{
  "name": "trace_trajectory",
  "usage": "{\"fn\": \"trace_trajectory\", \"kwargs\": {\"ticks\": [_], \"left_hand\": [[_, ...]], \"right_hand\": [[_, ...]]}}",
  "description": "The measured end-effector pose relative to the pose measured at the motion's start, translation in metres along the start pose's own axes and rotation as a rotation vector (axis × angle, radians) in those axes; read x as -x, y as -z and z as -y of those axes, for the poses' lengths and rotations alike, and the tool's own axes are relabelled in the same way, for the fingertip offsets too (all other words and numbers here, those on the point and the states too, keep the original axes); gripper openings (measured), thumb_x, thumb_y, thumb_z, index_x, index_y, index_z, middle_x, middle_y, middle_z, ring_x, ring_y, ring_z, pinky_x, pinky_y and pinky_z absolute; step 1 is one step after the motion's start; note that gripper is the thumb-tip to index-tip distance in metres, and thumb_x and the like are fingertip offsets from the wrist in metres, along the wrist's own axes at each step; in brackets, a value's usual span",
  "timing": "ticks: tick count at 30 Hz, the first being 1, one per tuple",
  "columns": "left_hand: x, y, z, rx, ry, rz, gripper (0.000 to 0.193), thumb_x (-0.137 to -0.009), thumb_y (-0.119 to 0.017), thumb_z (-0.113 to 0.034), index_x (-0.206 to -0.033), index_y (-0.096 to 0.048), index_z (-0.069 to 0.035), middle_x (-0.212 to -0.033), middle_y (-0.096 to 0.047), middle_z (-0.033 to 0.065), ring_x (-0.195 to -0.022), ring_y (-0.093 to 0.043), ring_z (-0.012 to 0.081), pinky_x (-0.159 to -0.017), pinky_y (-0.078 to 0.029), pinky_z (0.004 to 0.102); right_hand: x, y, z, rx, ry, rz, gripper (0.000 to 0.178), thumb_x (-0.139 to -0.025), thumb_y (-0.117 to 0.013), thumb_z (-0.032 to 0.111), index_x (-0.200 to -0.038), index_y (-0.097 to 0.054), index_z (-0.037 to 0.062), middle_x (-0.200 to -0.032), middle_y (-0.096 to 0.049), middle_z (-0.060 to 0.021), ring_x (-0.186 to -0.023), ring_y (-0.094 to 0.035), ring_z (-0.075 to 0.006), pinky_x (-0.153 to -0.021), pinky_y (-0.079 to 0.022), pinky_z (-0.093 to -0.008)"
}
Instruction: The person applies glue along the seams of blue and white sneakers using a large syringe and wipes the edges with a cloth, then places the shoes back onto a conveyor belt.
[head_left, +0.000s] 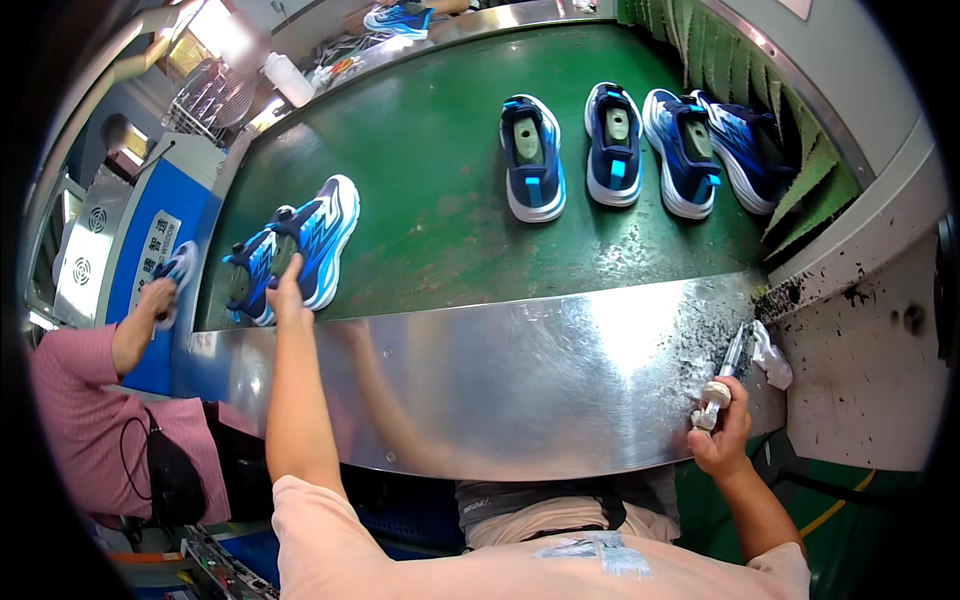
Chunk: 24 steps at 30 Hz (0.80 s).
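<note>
My left hand (287, 292) is at a pair of blue and white running shoes on the left of the green belt. Its fingers close on the collar of the right-hand shoe (335, 235), which is tilted on its side. The other shoe (262, 268) lies against it, partly hidden. My right hand (728, 440) is wrapped around a slim tool (712, 402) with a pale, wrapped-looking grip and a narrow, shiny tip, held over the metal ledge. The tool's exact kind is unclear. A crumpled white tissue (772, 358) lies beside its tip.
Several more blue shoes, including one (533, 160), stand at the belt's right, the last touching green strip curtains (820, 185). A steel ledge (500, 390) with dark smears runs along the near side. At left, a co-worker in a pink shirt (90, 420) holds a shoe (178, 275).
</note>
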<state>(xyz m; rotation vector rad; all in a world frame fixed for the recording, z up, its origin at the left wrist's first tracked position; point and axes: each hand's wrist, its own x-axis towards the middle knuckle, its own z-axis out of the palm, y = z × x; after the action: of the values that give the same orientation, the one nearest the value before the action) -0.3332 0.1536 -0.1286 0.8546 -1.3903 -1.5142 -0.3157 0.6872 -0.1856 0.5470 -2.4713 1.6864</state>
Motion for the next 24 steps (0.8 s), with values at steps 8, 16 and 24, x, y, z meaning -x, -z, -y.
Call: {"fn": "trace_trajectory", "kwargs": {"ticks": [8,16,24], "left_hand": [[-0.001,-0.042,0.048,-0.429,-0.07,-0.18,0.075,-0.05,-0.077,-0.013,-0.115,-0.044,0.005,-0.107,-0.052,0.0134,-0.092,-0.052,0.0207,-0.081,-0.042,0.0298],[0.025,-0.037,0.019,-0.215,0.105,0.139,0.076,-0.045,-0.073,-0.009,-0.116,-0.047,0.002,-0.096,-0.057,0.0121,-0.081,-0.056,0.0195,-0.073,-0.045,0.0289],[0.095,-0.023,0.01,-0.005,0.156,0.527,0.071,-0.049,-0.071,0.0,-0.116,-0.048,-0.001,-0.096,-0.058,0.0063,-0.083,-0.055,0.014,-0.077,-0.043,0.0258]], "right_hand": [[-0.007,0.019,0.012,0.053,-0.029,0.019,0.073,-0.069,-0.063,0.047,-0.114,-0.036,-0.0034,-0.081,-0.048,-0.0067,-0.07,-0.047,-0.0135,-0.062,-0.041,-0.0251],[-0.029,0.011,-0.005,0.091,-0.024,-0.001,0.071,-0.072,-0.056,0.046,-0.118,-0.034,-0.0025,-0.085,-0.05,-0.0084,-0.073,-0.049,-0.0174,-0.065,-0.041,-0.0273],[-0.07,0.001,-0.006,0.1,0.029,0.053,0.068,-0.072,-0.056,0.045,-0.117,-0.035,-0.0016,-0.085,-0.05,-0.0077,-0.071,-0.048,-0.0163,-0.063,-0.04,-0.0263]]}}
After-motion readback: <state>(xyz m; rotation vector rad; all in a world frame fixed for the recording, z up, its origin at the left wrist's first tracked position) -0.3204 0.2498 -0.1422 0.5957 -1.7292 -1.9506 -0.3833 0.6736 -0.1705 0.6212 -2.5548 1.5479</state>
